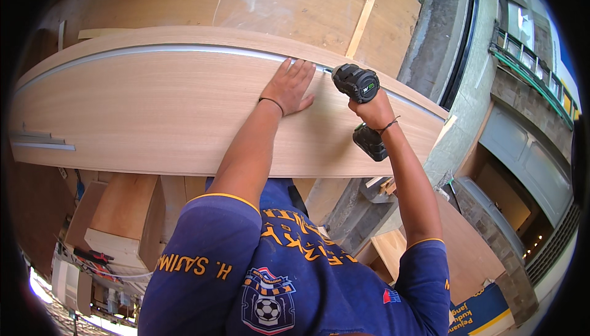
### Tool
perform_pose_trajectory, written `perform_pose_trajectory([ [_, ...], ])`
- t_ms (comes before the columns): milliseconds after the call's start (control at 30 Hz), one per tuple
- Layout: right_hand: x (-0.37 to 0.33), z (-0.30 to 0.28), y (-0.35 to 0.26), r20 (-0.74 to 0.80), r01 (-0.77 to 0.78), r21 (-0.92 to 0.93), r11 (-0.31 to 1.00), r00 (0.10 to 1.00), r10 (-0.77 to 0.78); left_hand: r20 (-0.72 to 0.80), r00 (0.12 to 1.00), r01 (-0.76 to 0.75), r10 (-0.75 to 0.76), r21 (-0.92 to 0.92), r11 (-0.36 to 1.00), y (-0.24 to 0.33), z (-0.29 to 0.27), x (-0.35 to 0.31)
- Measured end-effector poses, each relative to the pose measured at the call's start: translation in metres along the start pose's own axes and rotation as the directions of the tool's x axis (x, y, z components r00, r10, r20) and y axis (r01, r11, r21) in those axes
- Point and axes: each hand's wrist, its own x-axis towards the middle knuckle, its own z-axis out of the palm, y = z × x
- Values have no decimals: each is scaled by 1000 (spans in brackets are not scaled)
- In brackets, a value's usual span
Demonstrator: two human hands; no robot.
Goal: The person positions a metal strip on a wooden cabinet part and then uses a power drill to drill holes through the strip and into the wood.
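Note:
A long, light wood-grain panel [153, 108] lies across in front of me, with a silver metal strip [184, 47] running along its far side. My left hand [290, 87] rests flat on the panel, fingers stretched out, their tips on the strip. In my right hand [376, 110] is a black cordless drill [356, 83], gripped by its handle. The drill's nose points left, and its bit meets the strip just right of my left fingertips. Its battery [370, 142] hangs over the near part of the panel. Whether a screw sits under the bit is too small to tell.
Short metal strips [46, 142] lie at the panel's left end. Beyond the panel is a wooden work surface [307, 4] with a narrow wood batten [361, 22] on it. Wooden boxes [123, 207] stand below at near left. A paved strip [442, 35] runs along the right.

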Motion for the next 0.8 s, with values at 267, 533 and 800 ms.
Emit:
perform_pose_trajectory([
  [267,3,3,5,-6,-8,29,1000,1000,8,17,1000,0,0,14,1000,0,-3,0],
  [533,2,3,5,-7,8,17,1000,1000,-8,30,1000,3,-3,28,1000,1,-2,0],
  [800,1,2,1,-9,12,3,1000,1000,-12,13,1000,-1,1,-2,1000,-1,2,0],
])
